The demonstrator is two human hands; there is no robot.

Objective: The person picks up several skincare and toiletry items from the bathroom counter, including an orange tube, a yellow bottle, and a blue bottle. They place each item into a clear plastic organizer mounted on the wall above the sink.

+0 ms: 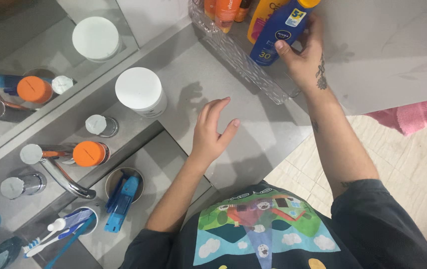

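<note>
The right hand grips a blue bottle with a yellow cap, standing in the clear tray at the worktop's far edge. The left hand hovers open and empty over the worktop. Crowded against an orange bottle, the blue one could topple its neighbours. A white-lidded jar stands near the sink.

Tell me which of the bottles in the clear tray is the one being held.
The dark blue bottle with the yellow cap. The right hand grips it at the tray's near end; the orange bottles beside it stand untouched.
</note>
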